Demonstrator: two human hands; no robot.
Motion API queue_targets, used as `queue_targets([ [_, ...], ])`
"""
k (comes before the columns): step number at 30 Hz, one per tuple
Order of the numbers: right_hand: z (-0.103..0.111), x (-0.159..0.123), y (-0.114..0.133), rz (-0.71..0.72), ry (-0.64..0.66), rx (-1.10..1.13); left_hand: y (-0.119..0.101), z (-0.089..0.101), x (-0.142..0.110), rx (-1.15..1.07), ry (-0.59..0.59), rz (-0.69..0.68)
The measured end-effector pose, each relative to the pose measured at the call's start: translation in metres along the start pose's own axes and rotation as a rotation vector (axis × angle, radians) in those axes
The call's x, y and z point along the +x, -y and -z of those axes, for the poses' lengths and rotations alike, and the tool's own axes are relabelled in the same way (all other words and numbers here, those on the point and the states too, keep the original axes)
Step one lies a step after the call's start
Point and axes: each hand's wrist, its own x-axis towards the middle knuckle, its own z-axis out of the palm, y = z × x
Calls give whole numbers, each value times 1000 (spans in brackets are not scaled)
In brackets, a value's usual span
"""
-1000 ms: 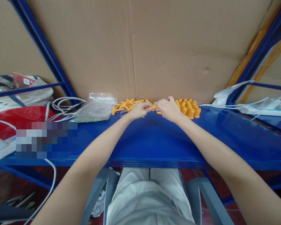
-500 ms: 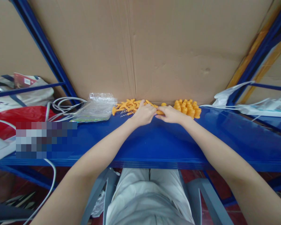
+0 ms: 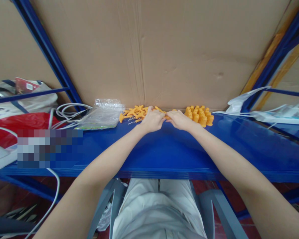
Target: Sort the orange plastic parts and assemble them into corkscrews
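Near the back of the blue table, my left hand (image 3: 153, 120) and my right hand (image 3: 179, 120) meet with closed fingers on a small orange plastic piece (image 3: 167, 117). Most of that piece is hidden by the fingers, so its full shape cannot be told. Left of my left hand lies a pile of orange corkscrews (image 3: 139, 112), T-shaped, some with bare metal spirals (image 3: 132, 121) pointing out. Just right of my right hand, several orange plastic pieces (image 3: 199, 116) stand upright in a tight group.
A clear plastic bag (image 3: 102, 116) lies left of the pile, beside white cables (image 3: 67, 111) and a red bag (image 3: 27, 124). Cardboard (image 3: 176, 59) stands behind the blue table (image 3: 164, 152). At the right are a white power strip (image 3: 284, 114) and blue shelf posts.
My right hand has shifted slightly and turned on the orange piece, its fingers more curled. An orange round part behind it is now mostly covered. My left hand has barely moved.
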Motion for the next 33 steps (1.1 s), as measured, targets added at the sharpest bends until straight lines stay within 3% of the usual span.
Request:
queue_targets([
  [9,-1,-1,1,56,-61,-120,5,-5,5,-200,18,175],
  [17,-1,0,2,79,-64,-225,16,-8,10,-707,172,347],
  [22,1,-1,2,91,-84,-227,14,-3,8,-918,200,377],
  [29,3,-1,5,95,-71,-233,15,1,8,-1019,225,408],
  [33,3,-1,6,88,-50,-232,14,-3,9,-841,236,360],
])
